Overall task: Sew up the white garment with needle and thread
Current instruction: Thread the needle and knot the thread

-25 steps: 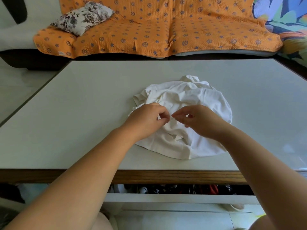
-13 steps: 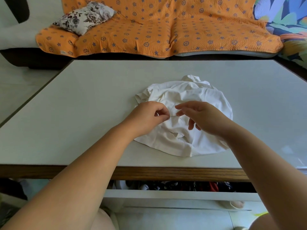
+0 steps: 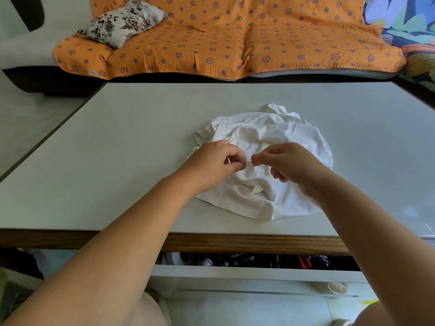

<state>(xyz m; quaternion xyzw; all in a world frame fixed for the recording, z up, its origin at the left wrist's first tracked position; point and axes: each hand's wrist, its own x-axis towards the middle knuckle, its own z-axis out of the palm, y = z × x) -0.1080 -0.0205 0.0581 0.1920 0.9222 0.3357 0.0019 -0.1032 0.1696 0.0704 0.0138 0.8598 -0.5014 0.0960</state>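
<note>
A crumpled white garment (image 3: 270, 137) lies in a heap on the white table (image 3: 117, 149), with a small tear or opening (image 3: 253, 189) showing near its front. Both hands hover just above it. My left hand (image 3: 211, 165) pinches one end of a thin needle (image 3: 253, 165) between thumb and forefinger. My right hand (image 3: 289, 164) pinches at the needle's other end, fingertips nearly touching the left hand's. A fine thread (image 3: 259, 169) hangs faintly below the needle; which hand holds it is too small to tell.
The table has a wooden front edge (image 3: 235, 243) with a shelf of dark clutter (image 3: 259, 261) below it. An orange patterned sofa (image 3: 223, 36) with a floral cushion (image 3: 122, 20) stands behind the table. A colourful leaf-print cloth (image 3: 409, 24) lies at the far right.
Both hands stayed pinched together over the garment, shifting slightly; the right hand's fingers curled in and the needle between the fingertips now shows a little more.
</note>
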